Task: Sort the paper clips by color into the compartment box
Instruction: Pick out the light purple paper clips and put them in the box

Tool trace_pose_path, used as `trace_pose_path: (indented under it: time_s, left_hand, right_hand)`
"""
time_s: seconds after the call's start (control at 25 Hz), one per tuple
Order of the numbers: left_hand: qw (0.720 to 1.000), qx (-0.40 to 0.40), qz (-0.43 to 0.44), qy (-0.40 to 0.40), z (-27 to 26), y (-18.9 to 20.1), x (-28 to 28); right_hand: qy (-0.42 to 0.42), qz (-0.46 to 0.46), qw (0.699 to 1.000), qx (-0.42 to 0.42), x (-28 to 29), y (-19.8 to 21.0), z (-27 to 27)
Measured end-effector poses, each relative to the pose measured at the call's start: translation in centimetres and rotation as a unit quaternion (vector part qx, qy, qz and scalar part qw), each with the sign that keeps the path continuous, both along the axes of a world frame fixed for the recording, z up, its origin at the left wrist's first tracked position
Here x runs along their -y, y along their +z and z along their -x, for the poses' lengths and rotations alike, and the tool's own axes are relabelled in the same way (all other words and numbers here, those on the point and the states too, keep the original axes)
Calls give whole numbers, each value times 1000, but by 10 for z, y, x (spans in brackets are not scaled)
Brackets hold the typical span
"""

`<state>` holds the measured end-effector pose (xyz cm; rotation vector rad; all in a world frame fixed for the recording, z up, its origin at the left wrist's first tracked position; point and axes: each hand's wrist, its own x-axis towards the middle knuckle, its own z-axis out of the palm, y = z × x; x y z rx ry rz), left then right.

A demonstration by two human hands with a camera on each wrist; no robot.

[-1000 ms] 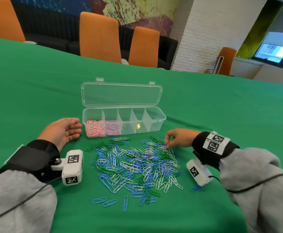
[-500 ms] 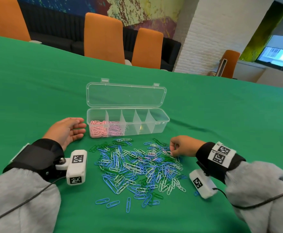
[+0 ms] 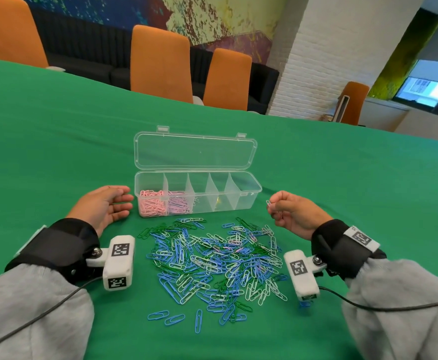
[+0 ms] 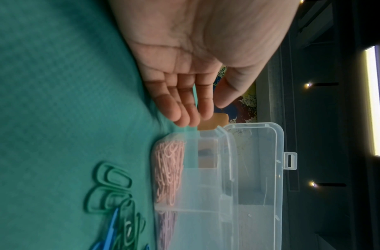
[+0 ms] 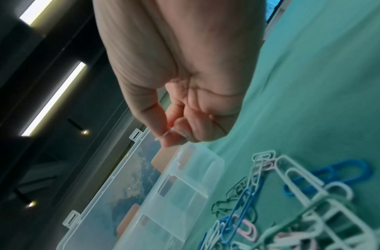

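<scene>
Paper clip [image 3: 269, 203], pale, pinched in right hand [image 3: 292, 213] at frame right, beside clear box [image 3: 249, 202] at centre. Left hand [image 3: 101, 207] flat, fingers relaxed, left of box. Clip pile [image 3: 212, 261] below.

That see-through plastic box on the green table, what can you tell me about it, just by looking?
The box is clear plastic, long and narrow, and sits on the green cloth behind the pile of loose clips. Its hinged lid stands open at the back, with two small latch tabs on its top edge. Thin dividers split it into five compartments: the leftmost holds pink clips, the next lilac clips, and the rightmost looks empty. The left hand lies open beside its left end; whether it touches is unclear.
</scene>
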<state>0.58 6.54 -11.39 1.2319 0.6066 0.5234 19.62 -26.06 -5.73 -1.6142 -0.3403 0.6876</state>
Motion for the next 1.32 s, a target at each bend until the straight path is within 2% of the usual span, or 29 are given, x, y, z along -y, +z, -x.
trace_pose_path:
  time_s: [0.2, 0.36, 0.44, 0.52, 0.56, 0.6, 0.68, 0.92, 1.0, 1.12, 1.2, 1.24, 1.28, 1.32]
  left_hand:
    - [1000, 1, -1, 1, 0, 1, 0]
    - [1000, -2, -1, 3, 0, 0, -1]
    - [1000, -5, -2, 3, 0, 0, -2]
    - [1000, -7, -3, 3, 0, 0, -2]
    - [1000, -8, -4, 3, 0, 0, -1]
    - [1000, -8, -4, 4, 0, 0, -1]
    - [1000, -8, -3, 3, 0, 0, 0]
    - [1000, -10, -6, 2, 1, 1, 1]
    - [1000, -10, -5, 2, 0, 2, 0]
    - [1000, -10, -2, 4, 1, 2, 0]
    - [1000, -11, 0, 4, 1, 2, 1]
    - [1000, -12, 0, 5, 1, 2, 1]
    - [1000, -11, 1, 5, 1, 2, 1]
    - [1000, -11, 1, 6, 2, 3, 1]
  right_hand:
    - [-49, -43, 990, -126, 3, -12, -10]
    - [-106, -46, 977, -182, 6, -17, -19]
    - [-92, 2, 984, -155, 4, -18, -21]
    - [-36, 132, 990, -31, -1, -18, -21]
    - [9, 222, 973, 60, -4, -17, -19]
    - [52, 307, 939, 143, -7, -14, -16]
    - [106, 410, 876, 232, -14, -10, -11]
    - [136, 519, 780, 321, -22, -6, -2]
    - [140, 542, 761, 328, -22, -5, 1]
    - [161, 559, 748, 319, -21, -4, 2]
    - [166, 561, 750, 311, -18, -3, 1]
    - [153, 541, 772, 297, -16, -4, -1]
    - [127, 489, 821, 264, -14, -4, -4]
    - [93, 406, 885, 206, -13, -4, -6]
